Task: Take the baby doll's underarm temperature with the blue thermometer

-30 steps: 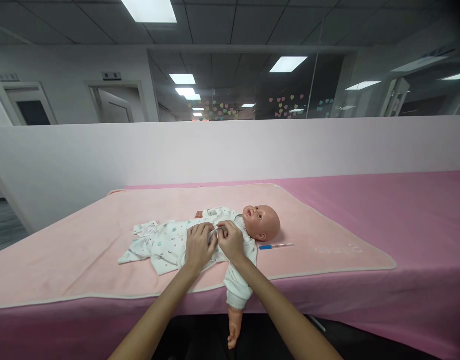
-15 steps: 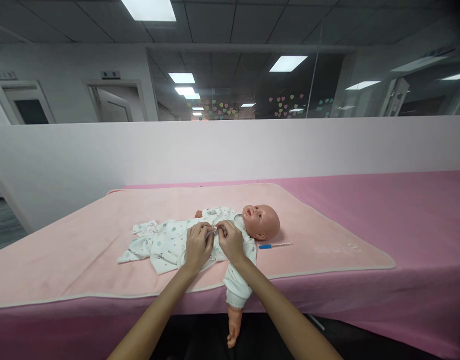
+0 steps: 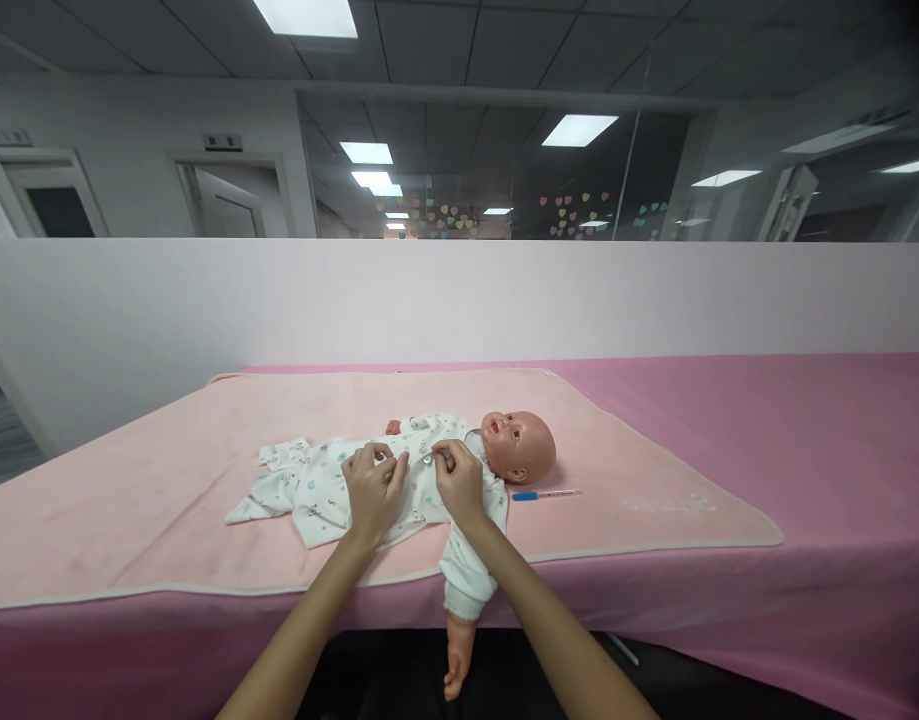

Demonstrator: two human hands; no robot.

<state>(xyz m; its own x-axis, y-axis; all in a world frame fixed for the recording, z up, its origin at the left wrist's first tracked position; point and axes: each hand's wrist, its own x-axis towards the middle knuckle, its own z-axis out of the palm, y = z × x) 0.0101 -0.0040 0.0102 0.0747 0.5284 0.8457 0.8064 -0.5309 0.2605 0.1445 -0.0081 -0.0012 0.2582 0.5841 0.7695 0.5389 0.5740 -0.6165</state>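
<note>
A baby doll (image 3: pixel 520 446) lies on its back, head to the right, in a white printed baby outfit (image 3: pixel 325 490). The doll's near arm hangs over the table's front edge, its hand bare below the cuff. At the chest, my right hand (image 3: pixel 461 486) has its fingertips pinched together on the outfit's front edge; a small round fastener (image 3: pixel 427 459) shows just left of them. My left hand (image 3: pixel 374 492) is over the belly, fingers loosely bent and thumb apart, with nothing visible in it. Part of the outfit's front is hidden beneath both hands.
A thermometer with a blue end (image 3: pixel 545 495) lies beside the doll's head. Under the doll is a peach blanket (image 3: pixel 654 510) with a pale border, spread over a pink table cover (image 3: pixel 841 450). A white partition (image 3: pixel 459 300) stands behind the table.
My left hand has moved left, away from my right hand, and its fingers have loosened from the outfit's front. My right hand has stayed at the chest. The small fastener has come into sight.
</note>
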